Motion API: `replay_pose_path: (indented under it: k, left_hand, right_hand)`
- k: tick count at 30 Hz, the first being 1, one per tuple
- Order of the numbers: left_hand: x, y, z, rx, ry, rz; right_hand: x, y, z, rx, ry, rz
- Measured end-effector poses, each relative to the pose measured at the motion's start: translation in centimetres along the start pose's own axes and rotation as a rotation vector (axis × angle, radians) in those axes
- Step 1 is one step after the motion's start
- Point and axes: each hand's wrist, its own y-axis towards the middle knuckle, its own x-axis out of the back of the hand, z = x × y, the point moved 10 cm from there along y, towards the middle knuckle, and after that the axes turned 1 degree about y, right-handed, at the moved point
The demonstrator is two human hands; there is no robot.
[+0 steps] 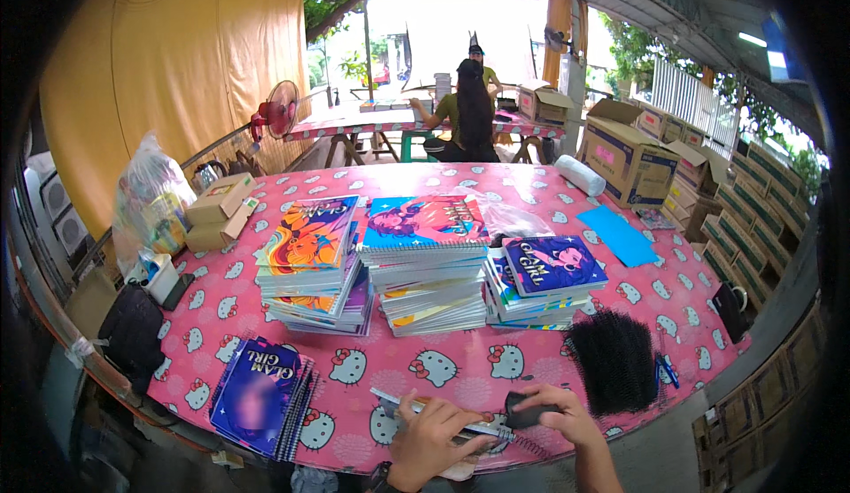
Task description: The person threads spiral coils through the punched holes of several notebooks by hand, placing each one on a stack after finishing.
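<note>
At the near edge of the table, my left hand [436, 440] is closed around a notebook [398, 397] turned with its edge up. From the right end of that edge a dark spiral coil [534, 448] sticks out. My right hand [560, 412] grips a small black block-like object [524, 411] against the same end; its exact kind is unclear. To the left lies a small pile of purple spiral notebooks [261, 400]. On the right, a heap of black spiral coils [613, 360] sits beside some blue pens [667, 371].
Tall notebook stacks stand mid-table: left [310, 263], centre [425, 267] and right [549, 276]. A blue sheet [617, 234] lies behind the right one. Cardboard boxes [627, 157] crowd the right side. Two people sit at a farther table, one being a person with long hair [474, 112].
</note>
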Motion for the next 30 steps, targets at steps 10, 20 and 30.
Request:
replay_pose_path:
  k: [10, 20, 30]
  left_hand:
    - [-0.6, -0.7, 0.9, 0.008, -0.029, 0.067]
    - [1.2, -0.5, 2.5, 0.083, 0.034, 0.012]
    - [1.2, -0.9, 4.2, 0.135, -0.043, 0.039]
  right_hand:
    - [-2.8, 1.5, 1.1, -0.052, 0.07, 0.142]
    - [-2.5, 3.4, 0.6, -0.075, -0.123, 0.093]
    - [-5.9, 4.7, 3.0, 0.032, 0.126, 0.359]
